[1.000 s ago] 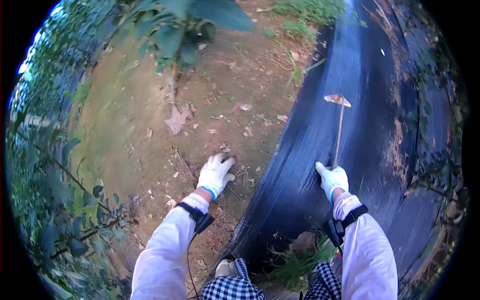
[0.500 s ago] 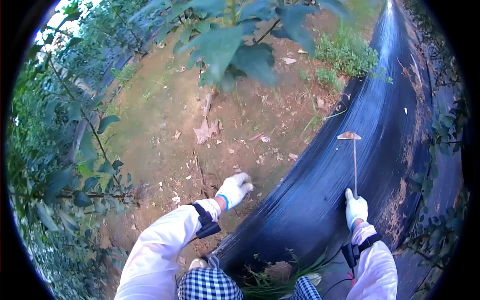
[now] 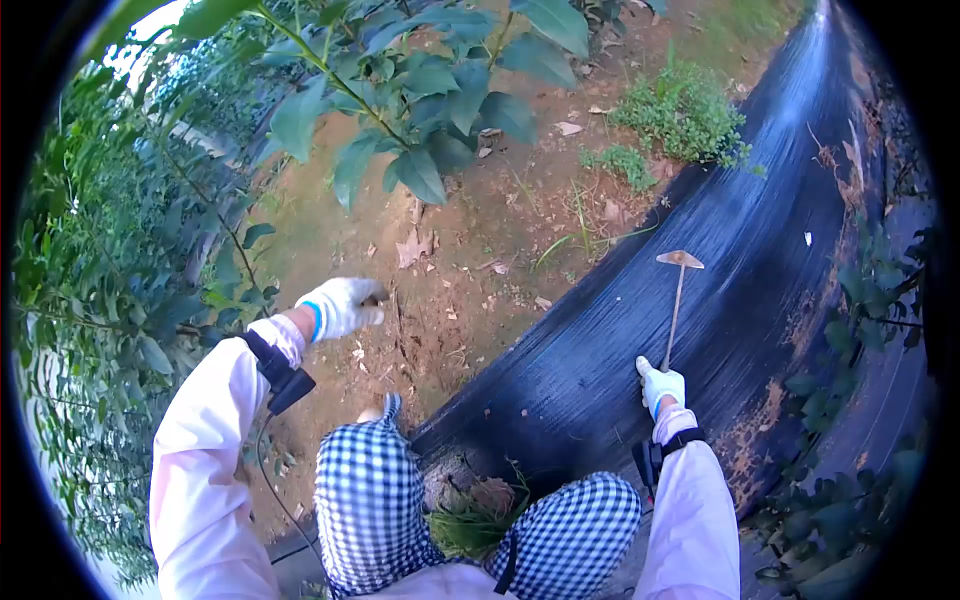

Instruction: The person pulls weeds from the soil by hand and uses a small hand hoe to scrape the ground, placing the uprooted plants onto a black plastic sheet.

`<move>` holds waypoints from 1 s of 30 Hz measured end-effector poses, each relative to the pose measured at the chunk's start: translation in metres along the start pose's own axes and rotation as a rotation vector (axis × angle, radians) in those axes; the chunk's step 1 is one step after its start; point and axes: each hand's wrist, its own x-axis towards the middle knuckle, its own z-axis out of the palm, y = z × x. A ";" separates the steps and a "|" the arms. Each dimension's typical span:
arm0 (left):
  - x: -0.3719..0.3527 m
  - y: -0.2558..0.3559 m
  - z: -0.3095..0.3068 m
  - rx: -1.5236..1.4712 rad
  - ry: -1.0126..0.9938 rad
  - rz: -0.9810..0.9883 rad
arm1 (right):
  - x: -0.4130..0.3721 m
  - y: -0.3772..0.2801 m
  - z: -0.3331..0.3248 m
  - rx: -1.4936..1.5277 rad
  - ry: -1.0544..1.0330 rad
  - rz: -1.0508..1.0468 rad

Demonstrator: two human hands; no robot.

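Observation:
My right hand (image 3: 660, 387), in a white glove, is closed round the lower end of a small hoe (image 3: 676, 310). The hoe's thin handle points away from me, with its flat, wide head at the far end, above the black plastic sheet (image 3: 560, 390). My left hand (image 3: 343, 306), also gloved, is over the bare soil on the left with its fingers loosely bent and apart. Nothing shows in it. The nearest things to it are leafy branches and dry leaf litter on the ground.
Leafy branches (image 3: 430, 90) hang across the top, and dense foliage (image 3: 110, 320) fills the left. Green weeds (image 3: 685, 115) grow beside the sheet's far edge. A tuft of grass (image 3: 470, 530) lies between my checkered knees. A cable runs down from my left wrist band.
My left hand has moved left and up, away from the sheet's edge. The hoe and my right hand have shifted slightly left and up, the handle now tilting. More of my knees shows.

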 end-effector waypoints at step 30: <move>0.346 -0.149 0.124 -0.248 0.672 -0.335 | -0.183 -0.119 -0.151 -0.422 0.410 -0.030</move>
